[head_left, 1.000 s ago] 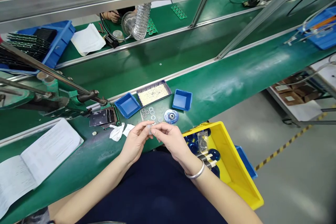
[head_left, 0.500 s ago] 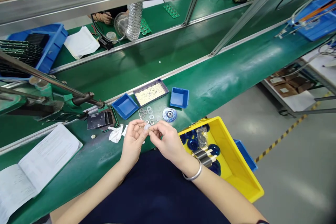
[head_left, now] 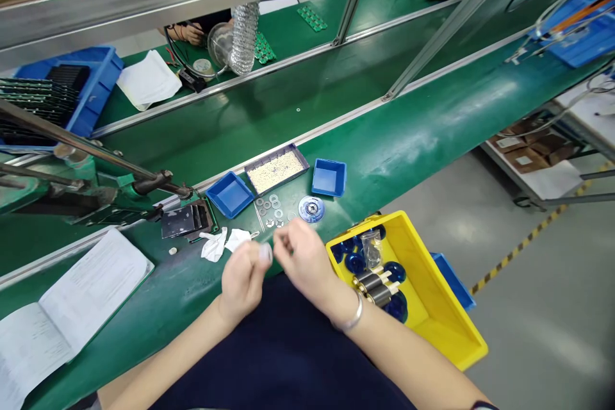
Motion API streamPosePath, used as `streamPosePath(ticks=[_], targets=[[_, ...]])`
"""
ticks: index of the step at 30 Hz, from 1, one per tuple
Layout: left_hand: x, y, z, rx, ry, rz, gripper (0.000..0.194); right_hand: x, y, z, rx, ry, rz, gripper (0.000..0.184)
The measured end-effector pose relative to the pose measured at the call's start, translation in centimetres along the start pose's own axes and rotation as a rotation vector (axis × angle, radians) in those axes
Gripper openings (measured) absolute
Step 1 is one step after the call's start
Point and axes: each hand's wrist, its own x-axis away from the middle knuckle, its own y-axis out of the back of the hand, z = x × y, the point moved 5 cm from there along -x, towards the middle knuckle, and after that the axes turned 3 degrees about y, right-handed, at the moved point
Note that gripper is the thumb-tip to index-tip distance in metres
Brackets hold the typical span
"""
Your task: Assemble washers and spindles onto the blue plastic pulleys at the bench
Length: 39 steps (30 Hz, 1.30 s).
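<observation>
My left hand [head_left: 245, 278] is curled into a loose fist over the near edge of the green bench, pinching a small pale part at its fingertips. My right hand [head_left: 300, 256] hovers just to its right, fingers bent and blurred by motion, a silver bracelet on the wrist. Just beyond my hands lie several small washers [head_left: 271, 208], a round blue disc [head_left: 311, 209] and crumpled white wipes [head_left: 221, 242]. Behind those stand two small blue trays [head_left: 230, 195] [head_left: 329, 177] and a grey tray of tiny pale parts [head_left: 276, 168].
A yellow bin [head_left: 432, 307] with blue discs and dark rollers sits at my right. A lever press [head_left: 96, 186] and an open paper booklet [head_left: 62, 295] are at the left. Across the conveyor, another person's hand [head_left: 195, 32] works near a clear hose. A blue crate [head_left: 72, 90] holds dark boards.
My hands have drawn slightly apart and come down toward me. The left has closed round the small pale part; the right has pulled off to the right and is blurred.
</observation>
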Motion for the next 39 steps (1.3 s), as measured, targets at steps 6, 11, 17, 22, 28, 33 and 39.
streamPosePath(ticks=[6, 11, 17, 22, 28, 33, 39], targets=[[0.4, 0.0, 2.3, 0.561, 0.502, -0.089, 0.023, -2.4, 3.7, -5.3, -0.099, -0.248, -0.204, 0.013], [0.0, -1.2, 3.6, 0.896, 0.701, -0.129, 0.027, -1.8, 2.0, -4.3, -0.346, -0.339, 0.030, 0.023], [0.1, -1.5, 3.2, 0.973, 0.753, -0.091, 0.030, -0.4, 0.7, -1.5, -0.385, -0.264, 0.138, 0.015], [0.4, -1.8, 3.2, 0.973, 0.743, -0.028, 0.028, -0.2, 1.0, 1.1, -0.447, -0.189, 0.187, 0.011], [0.5, -1.3, 3.7, 0.835, 0.612, 0.070, 0.024, 0.3, 0.3, 2.4, -0.442, -0.153, 0.243, 0.013], [0.3, -0.6, 4.1, 0.784, 0.578, 0.135, 0.023, 0.3, 0.2, 2.8, -0.407, -0.140, 0.297, 0.015], [0.0, -0.4, 4.4, 0.884, 0.650, 0.196, 0.022, 0.3, -0.2, 2.5, -0.483, -0.246, 0.354, 0.017]])
